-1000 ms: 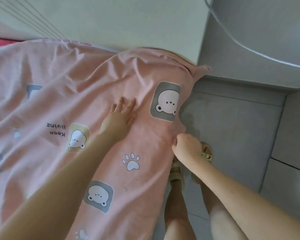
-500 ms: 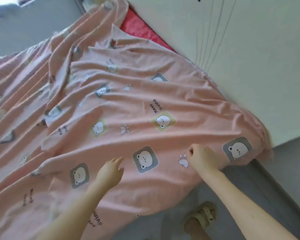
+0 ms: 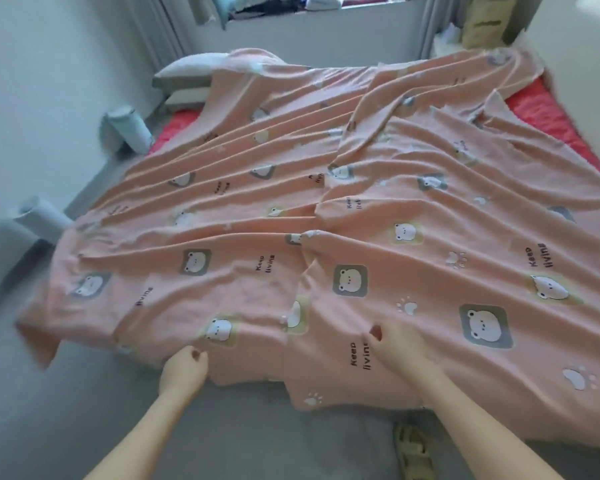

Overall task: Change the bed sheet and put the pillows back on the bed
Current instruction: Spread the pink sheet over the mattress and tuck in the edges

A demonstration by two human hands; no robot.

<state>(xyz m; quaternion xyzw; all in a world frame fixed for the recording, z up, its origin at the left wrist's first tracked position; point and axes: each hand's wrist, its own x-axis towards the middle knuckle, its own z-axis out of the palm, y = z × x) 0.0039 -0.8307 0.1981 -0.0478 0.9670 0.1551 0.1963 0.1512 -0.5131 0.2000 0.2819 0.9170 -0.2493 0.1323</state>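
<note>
1. A sandalled foot stands on the grey floor, bottom right.
2. The left hand curls its fingers round the near hem of the pink bear-print bed sheet, lower centre.
3. The right hand lies on the sheet; blur hides its grip.
4. The rumpled sheet covers most of the red mattress.
5. Two pillows are stacked upper left.

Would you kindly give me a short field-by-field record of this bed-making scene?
top layer: pink bear-print bed sheet, spread out, wrinkled
underneath: red mattress, bare at far left and right
far corner: pale grey pillows, stacked, left side
left: left hand grips sheet's near hem
right: right hand on sheet, grip unclear
below: grey floor, beige sandal
</note>
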